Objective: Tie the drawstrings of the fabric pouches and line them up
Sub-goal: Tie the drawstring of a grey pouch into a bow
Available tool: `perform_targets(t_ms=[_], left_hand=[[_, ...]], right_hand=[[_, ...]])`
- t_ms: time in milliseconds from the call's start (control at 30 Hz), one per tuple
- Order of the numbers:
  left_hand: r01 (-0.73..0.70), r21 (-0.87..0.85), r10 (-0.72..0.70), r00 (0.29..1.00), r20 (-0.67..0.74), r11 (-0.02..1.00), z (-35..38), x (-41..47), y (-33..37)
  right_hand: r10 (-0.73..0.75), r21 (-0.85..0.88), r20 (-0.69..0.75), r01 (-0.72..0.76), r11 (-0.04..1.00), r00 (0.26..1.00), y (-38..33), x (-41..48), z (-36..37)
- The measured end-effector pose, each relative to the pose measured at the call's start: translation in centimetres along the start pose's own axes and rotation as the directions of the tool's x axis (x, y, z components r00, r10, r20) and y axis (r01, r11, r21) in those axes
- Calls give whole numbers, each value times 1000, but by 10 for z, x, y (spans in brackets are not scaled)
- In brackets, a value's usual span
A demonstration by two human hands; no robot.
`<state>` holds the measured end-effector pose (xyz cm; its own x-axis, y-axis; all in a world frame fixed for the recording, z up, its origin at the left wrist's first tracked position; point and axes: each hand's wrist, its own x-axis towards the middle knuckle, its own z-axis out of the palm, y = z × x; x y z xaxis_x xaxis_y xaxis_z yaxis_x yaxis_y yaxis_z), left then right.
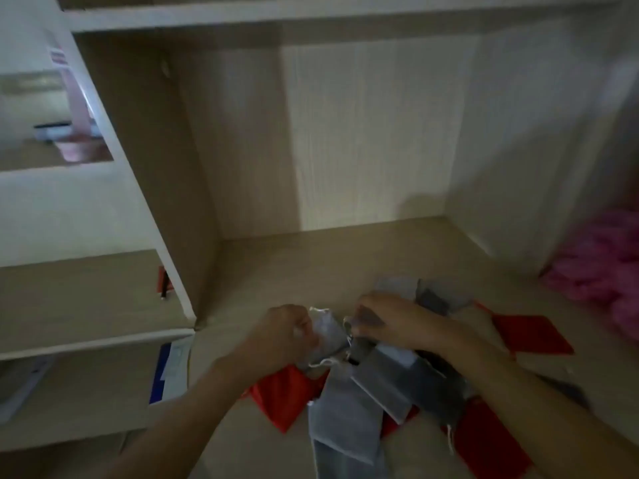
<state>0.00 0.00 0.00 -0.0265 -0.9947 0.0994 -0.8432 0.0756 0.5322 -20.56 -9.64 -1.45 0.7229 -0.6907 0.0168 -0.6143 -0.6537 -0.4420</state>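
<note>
Both hands (pixel 332 331) on a grey pouch (pixel 326 335)

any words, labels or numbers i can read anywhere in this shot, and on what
None can be read.
Blue and white package on the lower left shelf: print too blurred.
White item with a red stripe in the upper left cubby: too blurred.
Pouches: no visible text.

Grey pouch (pixel 328 335) in my hands is soft matt cloth, slightly sheer; its drawstring (pixel 320 310) is pale cord. Red pouches (pixel 280 399) are matt fabric. Bench (pixel 276 271) is smooth pale wood-grain laminate. Pink bundle (pixel 601 267) looks fluffy.
</note>
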Motion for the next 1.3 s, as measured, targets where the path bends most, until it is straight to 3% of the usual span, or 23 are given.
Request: perform_targets(t_ms=[167, 267, 433, 633, 700, 767, 833, 933, 1000, 1033, 1100, 1300], left_hand=[[-24, 30, 25, 999, -21, 999, 36, -4, -4], [-50, 34, 51, 998, -37, 998, 49, -9, -10], [54, 87, -44, 992, -118, 995, 61, -8, -7], [69, 313, -21, 988, -155, 947, 63, -7, 0], [91, 204, -43, 973, -225, 975, 64, -10, 6], [57, -63, -76, 923, -377, 996, 63, -16, 15], [-45, -293, -117, 851, -512, 955, 59, -21, 29], [-108, -645, -271, 846, -460, 756, 49, -18, 49], [-120, -835, -320, 887, -333, 537, 44, -15, 58], [-123, -881, -313, 905, -289, 457, 43, -14, 61], [-122, -909, -282, 927, -247, 398, 44, -11, 64], [-157, -883, -144, 959, -243, 442, 48, -6, 67]], right_hand=[[4, -146, 26, -1, 989, 1000, -10, -10, 33], [133, -112, 58, -126, 986, 989, -16, -24, 43], [216, -155, 61, -205, 966, 974, -21, -47, 52], [233, -145, 33, -226, 963, 972, -17, -85, 45], [225, -148, 38, -217, 965, 974, -11, -94, 44], [197, -105, 16, -194, 975, 980, -10, -98, 41], [129, 36, -120, -126, 991, 984, -10, -97, 40], [179, 397, -351, -27, 917, 919, -23, -92, 31], [291, 666, -305, -16, 746, 907, -33, -87, 19], [316, 771, -255, -4, 636, 914, -35, -84, 13], [286, 863, -243, 72, 500, 927, -39, -77, 3], [397, 831, -484, 267, 488, 780, -49, -52, -14]])
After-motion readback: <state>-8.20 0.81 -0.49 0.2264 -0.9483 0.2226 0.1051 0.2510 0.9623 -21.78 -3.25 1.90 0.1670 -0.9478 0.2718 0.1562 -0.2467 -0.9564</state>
